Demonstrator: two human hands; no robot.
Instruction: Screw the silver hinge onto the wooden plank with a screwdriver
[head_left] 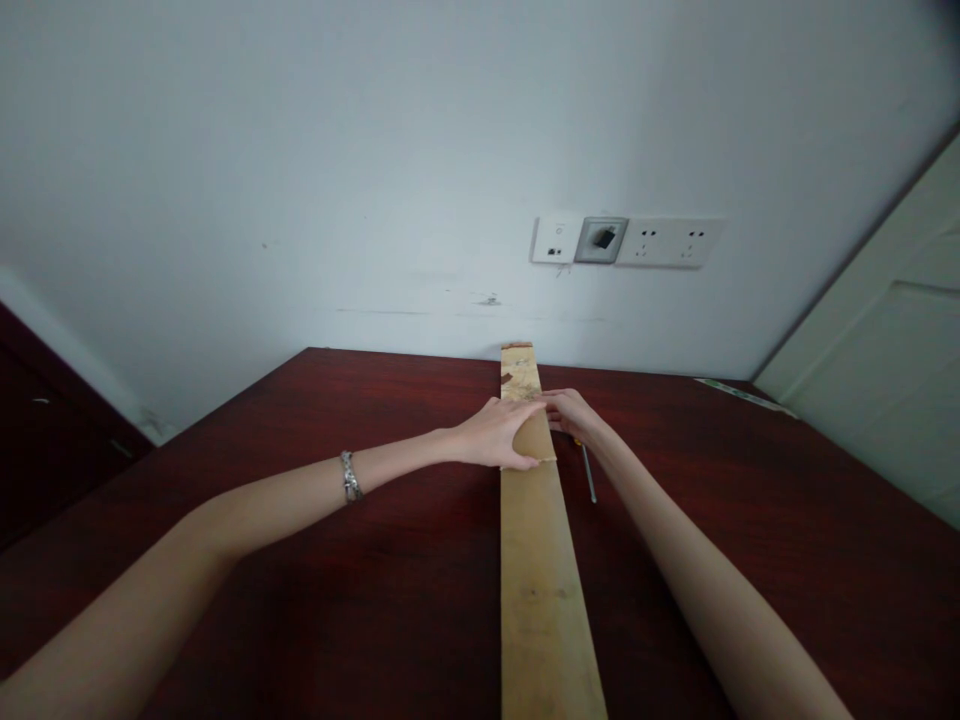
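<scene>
A long pale wooden plank [541,560] lies lengthwise on a dark red-brown table [337,520], running from the near edge toward the wall. My left hand [501,432] rests flat across the plank near its far end, fingers stretched out; a silver bracelet [349,477] sits on that wrist. My right hand [570,411] is at the plank's right edge, fingers curled around the handle of a thin metal tool [589,474] whose shaft lies on the table beside the plank.
A white wall stands behind the table with a row of sockets and a switch [626,241]. A pale door [885,380] is at the right. A ruler-like strip [742,396] lies at the table's far right corner. Dark furniture [45,430] is at the left.
</scene>
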